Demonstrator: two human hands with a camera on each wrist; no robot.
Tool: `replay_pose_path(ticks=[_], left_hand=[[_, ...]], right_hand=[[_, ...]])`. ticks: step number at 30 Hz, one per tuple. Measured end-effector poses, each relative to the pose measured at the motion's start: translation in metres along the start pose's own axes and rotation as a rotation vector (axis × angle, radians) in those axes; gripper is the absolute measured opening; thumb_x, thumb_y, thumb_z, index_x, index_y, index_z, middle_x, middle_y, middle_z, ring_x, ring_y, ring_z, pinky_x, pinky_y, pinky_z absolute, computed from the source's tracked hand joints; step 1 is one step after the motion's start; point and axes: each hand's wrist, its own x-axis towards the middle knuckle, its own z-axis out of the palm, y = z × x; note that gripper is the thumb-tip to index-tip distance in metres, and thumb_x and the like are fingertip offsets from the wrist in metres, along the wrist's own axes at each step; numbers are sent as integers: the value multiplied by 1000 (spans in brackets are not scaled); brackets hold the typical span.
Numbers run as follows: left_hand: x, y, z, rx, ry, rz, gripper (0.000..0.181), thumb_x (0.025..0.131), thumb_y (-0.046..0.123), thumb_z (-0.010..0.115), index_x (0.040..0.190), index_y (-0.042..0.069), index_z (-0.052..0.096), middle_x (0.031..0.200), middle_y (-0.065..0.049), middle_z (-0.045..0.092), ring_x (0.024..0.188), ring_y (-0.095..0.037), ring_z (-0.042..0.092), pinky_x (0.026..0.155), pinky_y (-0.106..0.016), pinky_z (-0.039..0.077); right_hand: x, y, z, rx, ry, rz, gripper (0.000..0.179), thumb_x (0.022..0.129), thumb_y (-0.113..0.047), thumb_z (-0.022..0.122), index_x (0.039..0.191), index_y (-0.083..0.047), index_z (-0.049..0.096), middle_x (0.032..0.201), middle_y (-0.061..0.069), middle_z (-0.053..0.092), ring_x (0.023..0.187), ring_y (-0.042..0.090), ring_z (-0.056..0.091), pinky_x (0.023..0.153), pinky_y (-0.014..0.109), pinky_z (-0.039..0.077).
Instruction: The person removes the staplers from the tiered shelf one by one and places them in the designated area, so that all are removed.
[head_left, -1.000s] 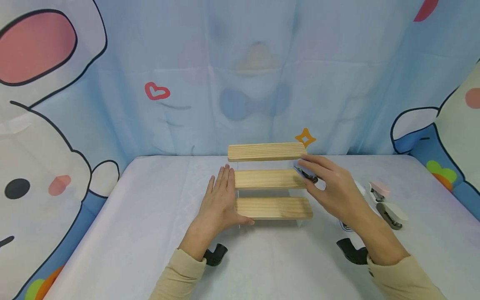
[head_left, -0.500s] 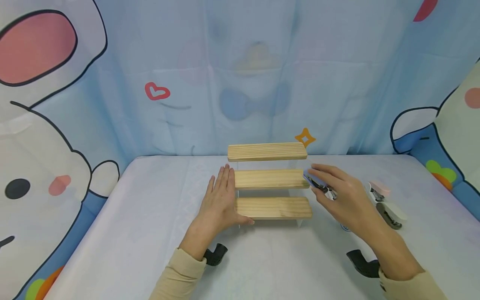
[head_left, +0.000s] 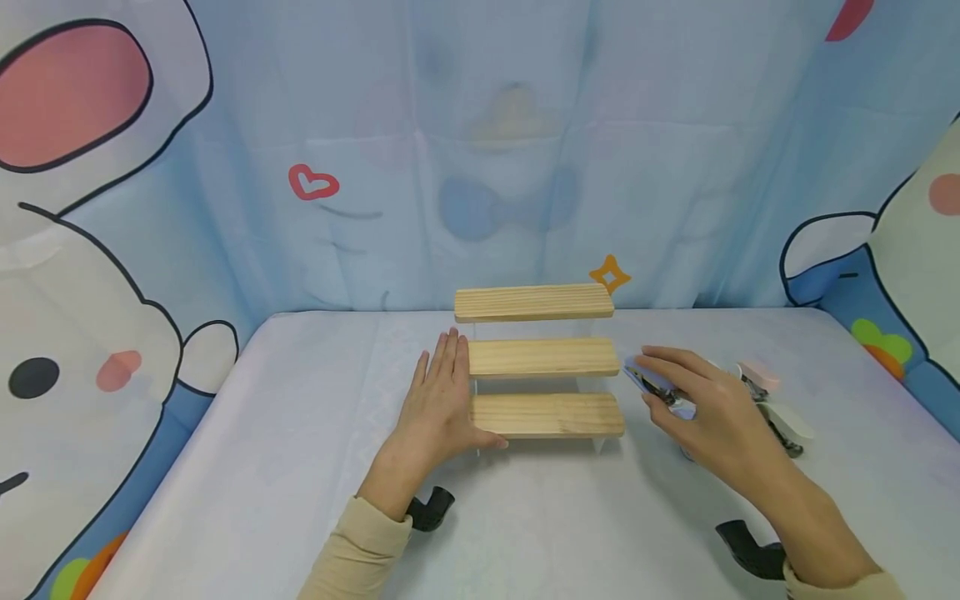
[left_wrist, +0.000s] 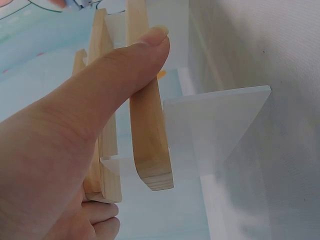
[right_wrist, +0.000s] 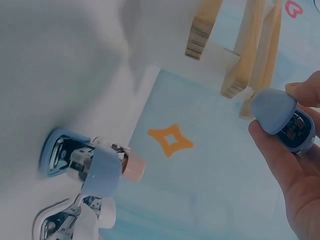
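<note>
A three-tier display rack with a wooden top board, middle board and bottom board stands on clear supports. My left hand lies flat along its left ends, fingers straight, and the thumb crosses the bottom board's front edge. To the right of the rack, my right hand pinches a blue stapler between thumb and fingers, in the air and apart from the boards. Part of the stapler is hidden by the hand.
Behind the right hand, several more staplers are on the white table: a pink one, a white one and another blue one. A printed cartoon curtain hangs behind the table. Black mounts sit at both wrists.
My right hand has drawn back from the rack's right end, moving right and toward me with the blue stapler. The left hand and the rack have hardly moved.
</note>
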Motion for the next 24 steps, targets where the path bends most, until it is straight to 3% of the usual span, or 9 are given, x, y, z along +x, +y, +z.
replay_pose_path(ticks=[7, 11, 15, 18, 20, 24], left_hand=[[0, 0, 0, -1, 3, 0, 146, 59, 65, 87, 158, -1, 2, 167, -16, -1, 156, -27, 2, 127, -47, 8], [0, 0, 0, -4, 1, -1, 145, 59, 65, 87, 158, -1, 2, 167, -16, -1, 156, -27, 2, 127, -47, 7], [0, 0, 0, -3, -1, -5, 145, 59, 65, 86, 158, -1, 2, 167, -15, -2, 156, -27, 2, 127, -47, 7], [0, 0, 0, 1, 0, -4, 145, 59, 65, 86, 158, -1, 2, 167, -15, -2, 156, -27, 2, 127, -47, 7], [0, 0, 0, 0, 2, -2, 145, 59, 65, 86, 158, -1, 2, 167, -16, -1, 156, -27, 2, 127, -47, 8], [0, 1, 0, -5, 1, -2, 146, 59, 65, 86, 158, -1, 2, 167, -16, -1, 156, -27, 1, 127, -48, 8]], right_hand=[[-10, 5, -5, -3, -7, 27, 52, 69, 2, 83, 119, -3, 70, 124, 12, 66, 95, 26, 68, 81, -7, 37], [-17, 9, -8, -33, -32, 60, 52, 70, -1, 83, 120, -4, 70, 124, 12, 66, 95, 27, 68, 75, -3, 42], [-23, 11, -10, -73, -60, 105, 51, 71, -4, 83, 120, -6, 70, 124, 13, 65, 94, 28, 67, 68, 18, 54], [-28, 11, -10, -78, -75, 133, 50, 72, -5, 83, 120, -6, 70, 124, 14, 65, 99, 32, 65, 73, 41, 57], [-31, 12, -10, -78, -80, 141, 50, 71, -3, 84, 119, -6, 70, 123, 15, 64, 103, 35, 65, 77, 51, 55], [-37, 14, -10, -87, -80, 139, 51, 69, -2, 85, 117, -6, 70, 121, 14, 64, 103, 35, 65, 80, 52, 53]])
